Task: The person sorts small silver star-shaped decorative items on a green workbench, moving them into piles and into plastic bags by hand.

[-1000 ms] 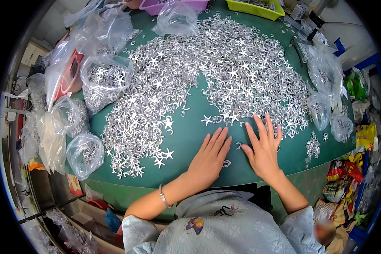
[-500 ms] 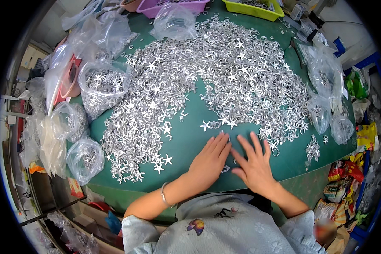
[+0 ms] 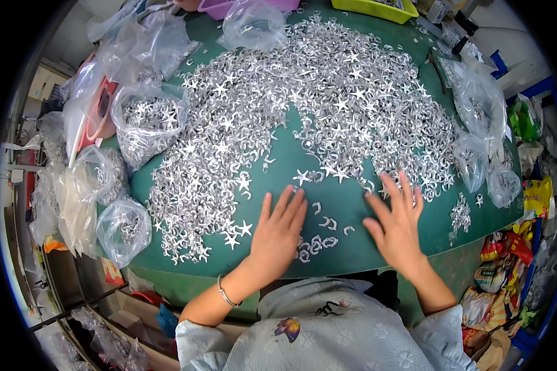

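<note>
A broad arc of small silvery metal pieces point(image 3: 377, 111), many ring-like and some star-shaped, covers much of the green tabletop point(image 3: 277, 164). My left hand point(image 3: 277, 230) rests palm down in front of the arc's gap, fingers stretched out. To its right, my right hand point(image 3: 397, 226) is spread, its fingertips at the near edge of the heap's right part. Between the two hands lie several loose curved pieces point(image 3: 316, 245), some partly beside my left palm. A star-shaped piece point(image 3: 301, 177) sits just beyond my left fingertips. Neither hand visibly grips anything.
Clear plastic bags of metal pieces point(image 3: 148, 127) stand along the left, with another bag point(image 3: 476, 111) on the right. A purple tray point(image 3: 216, 10) and a yellow-green tray point(image 3: 377, 13) sit at the far edge. A small cluster point(image 3: 460, 213) lies at the near right.
My hands have moved apart, the left toward the left and the right toward the right. Loose curved pieces now show between them.
</note>
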### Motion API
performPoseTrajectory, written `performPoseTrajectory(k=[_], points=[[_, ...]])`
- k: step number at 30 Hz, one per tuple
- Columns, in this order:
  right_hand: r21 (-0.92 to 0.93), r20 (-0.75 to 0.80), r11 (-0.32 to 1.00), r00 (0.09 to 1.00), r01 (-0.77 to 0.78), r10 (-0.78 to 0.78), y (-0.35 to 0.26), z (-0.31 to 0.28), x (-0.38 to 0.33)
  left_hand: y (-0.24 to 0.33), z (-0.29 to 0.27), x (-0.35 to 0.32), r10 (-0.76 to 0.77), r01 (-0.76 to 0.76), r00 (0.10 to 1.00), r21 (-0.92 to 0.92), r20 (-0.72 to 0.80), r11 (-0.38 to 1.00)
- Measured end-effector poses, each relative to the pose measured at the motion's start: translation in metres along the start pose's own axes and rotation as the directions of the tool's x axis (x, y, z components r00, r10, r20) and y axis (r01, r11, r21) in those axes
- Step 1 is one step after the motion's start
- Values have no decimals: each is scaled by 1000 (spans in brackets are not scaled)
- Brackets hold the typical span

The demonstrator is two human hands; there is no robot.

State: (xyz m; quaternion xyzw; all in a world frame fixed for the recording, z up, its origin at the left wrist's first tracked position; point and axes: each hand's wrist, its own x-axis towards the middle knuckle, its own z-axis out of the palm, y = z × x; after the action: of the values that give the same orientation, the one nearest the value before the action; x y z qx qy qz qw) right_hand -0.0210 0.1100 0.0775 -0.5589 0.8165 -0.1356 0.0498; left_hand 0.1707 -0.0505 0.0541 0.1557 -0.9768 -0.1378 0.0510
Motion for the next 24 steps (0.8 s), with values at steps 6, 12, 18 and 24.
performPoseTrajectory(k=[6,12,18,24], points=[[-53,53,998,998,-28,31,1,12,2,-12,-3,1,-146,146,989,149,-8,978],[-5,98,1000,995,27,-26,-9,6,-11,10,2,2,39,-40,999,-290,-9,956],[152,270,979,948,134,-172,-30,8,-26,18,5,-10,185,-144,982,-444,50,885],[104,200,974,955,200,-217,-31,18,2,-7,-3,1,49,-52,999,-240,-19,969]])
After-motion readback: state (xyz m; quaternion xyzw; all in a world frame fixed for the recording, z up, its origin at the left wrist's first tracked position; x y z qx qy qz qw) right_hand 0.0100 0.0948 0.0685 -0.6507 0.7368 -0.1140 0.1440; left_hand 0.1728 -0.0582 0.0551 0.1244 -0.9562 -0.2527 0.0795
